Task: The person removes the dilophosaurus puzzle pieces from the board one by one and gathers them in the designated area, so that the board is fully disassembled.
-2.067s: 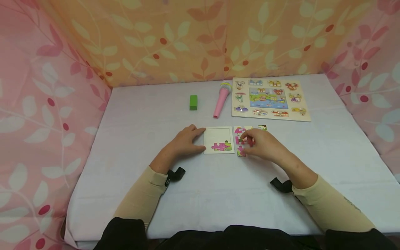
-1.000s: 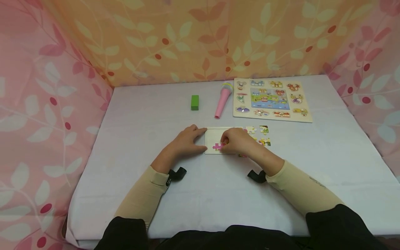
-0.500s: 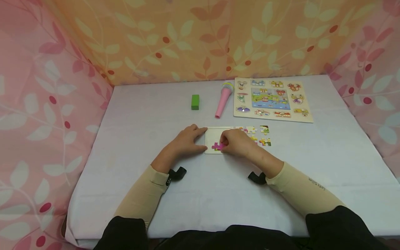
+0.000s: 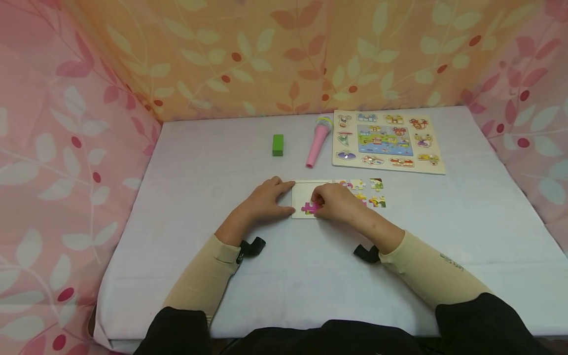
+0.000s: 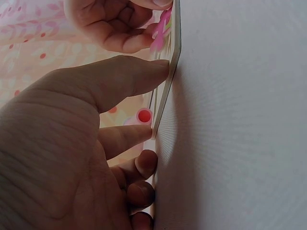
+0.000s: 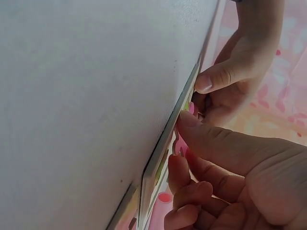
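Observation:
In the head view a shallow white puzzle tray [image 4: 303,190] lies flat on the white cloth. My left hand [image 4: 265,201] rests at its left edge; the thumb and index fingertips touch the rim while the other fingers bend loosely. My right hand [image 4: 338,201] is over the tray's right half and hides it. In the right wrist view its thumb and index finger pinch a pink puzzle piece [image 6: 180,144]. Joined pink pieces [image 4: 307,208] show low in the tray, beside those fingertips. Several loose puzzle pieces [image 4: 376,184] lie right of the tray, partly covered by the hand.
Behind the tray stands a green block [image 4: 277,145]. A pink toy microphone [image 4: 317,145] lies to its right, beside a wooden peg puzzle board [image 4: 426,168]. Floral curtains [image 4: 222,59] border the table at the back and sides.
My right hand has moved left from the loose pieces to the tray's lower part. Over the last half second it stays almost still. The left hand keeps its place.

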The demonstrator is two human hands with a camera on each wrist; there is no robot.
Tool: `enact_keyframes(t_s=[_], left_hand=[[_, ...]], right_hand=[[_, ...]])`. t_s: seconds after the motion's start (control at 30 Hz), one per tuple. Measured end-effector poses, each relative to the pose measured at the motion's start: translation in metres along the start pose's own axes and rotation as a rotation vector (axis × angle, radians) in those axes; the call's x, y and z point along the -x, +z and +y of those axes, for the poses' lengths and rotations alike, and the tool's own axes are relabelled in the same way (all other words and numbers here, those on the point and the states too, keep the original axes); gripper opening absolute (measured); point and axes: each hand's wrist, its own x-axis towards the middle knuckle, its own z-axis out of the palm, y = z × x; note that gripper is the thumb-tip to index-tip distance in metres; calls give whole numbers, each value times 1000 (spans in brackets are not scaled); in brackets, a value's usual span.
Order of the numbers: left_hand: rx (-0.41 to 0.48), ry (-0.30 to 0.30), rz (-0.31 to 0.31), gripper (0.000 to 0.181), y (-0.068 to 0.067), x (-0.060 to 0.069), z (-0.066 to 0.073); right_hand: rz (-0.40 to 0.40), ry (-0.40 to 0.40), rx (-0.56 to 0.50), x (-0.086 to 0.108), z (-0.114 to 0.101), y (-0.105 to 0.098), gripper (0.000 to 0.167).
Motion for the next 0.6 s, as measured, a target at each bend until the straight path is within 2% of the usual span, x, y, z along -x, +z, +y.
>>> enact_keyframes(t_s=[0.17, 0.6], left_hand=[[-9, 8, 2, 78, 0, 0, 1], [-11, 2, 0, 77, 0, 0, 2]], right_hand=[[-1, -44, 31, 0, 1, 0, 22], [13, -82, 69, 3, 0, 0, 20]])
